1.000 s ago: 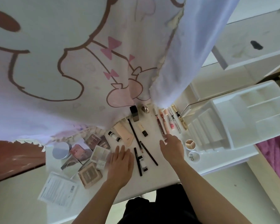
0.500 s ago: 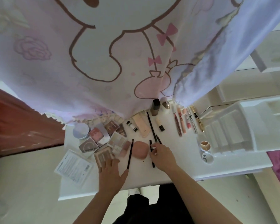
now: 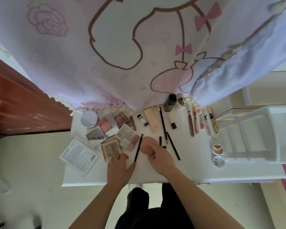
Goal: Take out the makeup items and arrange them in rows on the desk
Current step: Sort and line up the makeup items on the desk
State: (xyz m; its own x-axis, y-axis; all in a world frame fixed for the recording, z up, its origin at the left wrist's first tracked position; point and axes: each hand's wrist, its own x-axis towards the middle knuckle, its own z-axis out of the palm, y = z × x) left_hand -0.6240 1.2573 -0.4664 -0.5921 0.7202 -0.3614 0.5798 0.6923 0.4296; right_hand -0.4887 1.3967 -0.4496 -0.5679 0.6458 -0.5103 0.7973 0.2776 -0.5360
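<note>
The peach puff (image 3: 146, 142) lies on the white desk (image 3: 196, 172) under the right hand (image 3: 158, 156), whose fingers curl round its near side; how firm the grip is cannot be told. Just beyond that hand's knuckles is a short black stick (image 3: 160, 140), and on its outer side two long dark pencils (image 3: 172, 147) slant away from it. Between the two hands a black pencil (image 3: 138, 147) lies tilted, its near end just beside the left thumb. The left hand (image 3: 120, 167) rests flat on the desk with fingers spread, the fingertips touching the near edge of a beige palette (image 3: 111, 149). Beyond the left hand more palettes (image 3: 125, 133) and small boxes lie clustered and overlapping, with a round pale jar (image 3: 89, 120) past them and a white printed sachet (image 3: 79, 156) out to that hand's outer side. Well beyond the right hand, tubes of lip gloss and mascara (image 3: 202, 121) lie side by side in a row. To the right hand's outer side are two small round pots (image 3: 218, 155), then a white compartmented organiser (image 3: 254, 138). A pink cartoon-printed cloth (image 3: 122, 47) hangs over the far edge of the desk.
</note>
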